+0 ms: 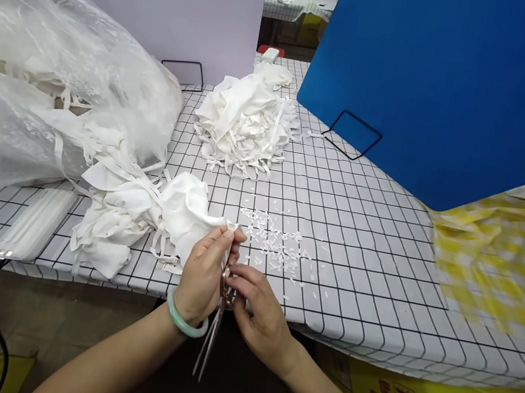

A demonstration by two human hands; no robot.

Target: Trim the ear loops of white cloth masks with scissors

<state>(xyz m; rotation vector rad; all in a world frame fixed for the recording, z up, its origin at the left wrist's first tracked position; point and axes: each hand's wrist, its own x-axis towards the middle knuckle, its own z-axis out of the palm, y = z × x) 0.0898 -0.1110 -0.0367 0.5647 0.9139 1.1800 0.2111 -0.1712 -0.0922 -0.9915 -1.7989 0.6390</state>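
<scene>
My left hand (206, 268), with a pale green bangle at the wrist, pinches the edge of a white fabric piece (185, 203) with narrow straps. The rest of that piece lies on the table to the left. Close against it, my right hand (260, 311) is closed around small copper-coloured scissors (228, 285), whose blades are mostly hidden by the fingers. Two thin pale strips (208, 349) hang below both hands; I cannot tell what they belong to. Tiny white clippings (279, 243) are scattered on the table just beyond my right hand.
A heap of white fabric pieces (245, 119) lies farther back. On the left are more loose pieces (111, 217), a large clear plastic bag (61, 73) and a white power strip (34, 224). A blue board (444, 86) stands right, above a yellow checked cloth (495, 258).
</scene>
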